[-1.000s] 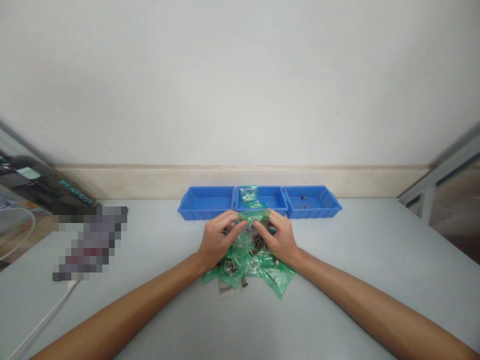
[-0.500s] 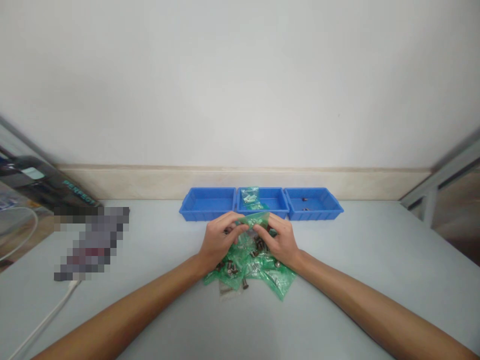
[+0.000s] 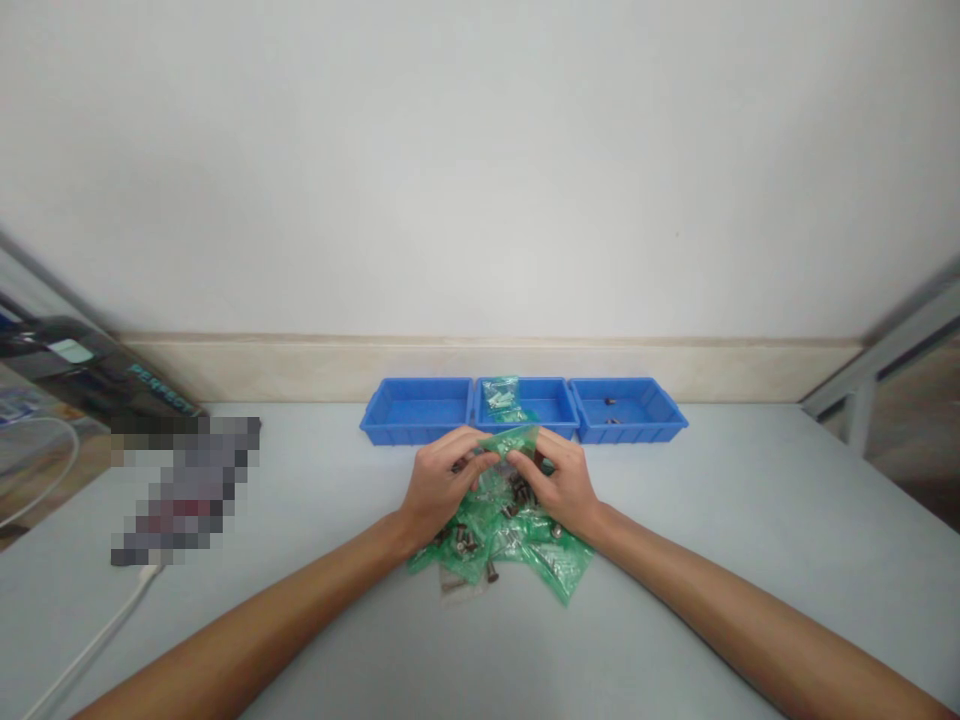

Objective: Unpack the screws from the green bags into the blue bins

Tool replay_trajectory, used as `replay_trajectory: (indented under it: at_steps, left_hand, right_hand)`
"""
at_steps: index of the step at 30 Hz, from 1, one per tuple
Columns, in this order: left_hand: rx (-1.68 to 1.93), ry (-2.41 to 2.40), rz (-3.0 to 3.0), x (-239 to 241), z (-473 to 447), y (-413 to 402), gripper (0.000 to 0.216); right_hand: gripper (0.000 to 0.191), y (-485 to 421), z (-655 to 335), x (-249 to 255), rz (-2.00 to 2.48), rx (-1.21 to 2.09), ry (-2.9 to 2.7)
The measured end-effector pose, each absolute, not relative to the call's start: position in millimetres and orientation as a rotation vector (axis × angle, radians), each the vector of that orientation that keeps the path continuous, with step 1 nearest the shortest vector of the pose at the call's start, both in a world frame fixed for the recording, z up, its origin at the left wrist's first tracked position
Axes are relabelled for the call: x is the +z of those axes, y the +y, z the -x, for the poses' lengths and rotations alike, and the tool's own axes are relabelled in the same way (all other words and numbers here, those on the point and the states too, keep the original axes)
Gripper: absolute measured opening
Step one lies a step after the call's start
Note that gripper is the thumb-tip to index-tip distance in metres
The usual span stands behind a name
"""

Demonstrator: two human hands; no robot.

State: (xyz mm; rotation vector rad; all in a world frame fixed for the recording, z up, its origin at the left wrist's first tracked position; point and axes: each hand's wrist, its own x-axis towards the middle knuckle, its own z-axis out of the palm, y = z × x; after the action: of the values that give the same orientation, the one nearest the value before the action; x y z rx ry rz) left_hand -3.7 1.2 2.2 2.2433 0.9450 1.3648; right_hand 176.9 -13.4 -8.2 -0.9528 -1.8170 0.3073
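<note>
My left hand (image 3: 444,482) and my right hand (image 3: 561,478) meet over a heap, each pinching a side of one green plastic bag (image 3: 511,440) between thumb and fingers. Small pieces seem to show through its film. Below them lies a pile of green plastic bags (image 3: 559,565), some with metal hardware inside. Dark screws (image 3: 466,540) show among the bags. One loose screw (image 3: 493,572) rests at the near edge of the heap, beside a small clear bag (image 3: 461,585). The bag's lower part blends into the pile.
Behind my hands stand a left blue tray (image 3: 420,436), a middle blue tray (image 3: 551,384) holding green bags (image 3: 501,395), and a right blue tray (image 3: 634,432) with a few dark screws. At left lie a blurred-out object (image 3: 191,480), a white cable (image 3: 97,635) and a black box (image 3: 112,375).
Almost nothing differs: both hands keep their pinch on the green bag, and the whole view has shifted very slightly.
</note>
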Motion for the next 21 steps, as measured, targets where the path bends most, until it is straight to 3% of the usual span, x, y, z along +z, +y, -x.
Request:
replay_trajectory:
  at_steps: [14,21]
  left_hand:
    - [1.362,0.963,-2.262,3.8,2.3,0.1,0.034]
    - [1.362,0.958,-2.258,3.2,2.5,0.6,0.027]
  right_hand:
    - [0.029,-13.4,-176.8,-7.5,0.969,0.307,-1.805]
    - [0.029,-13.4,-176.4,-8.0,0.934,0.307,-1.807]
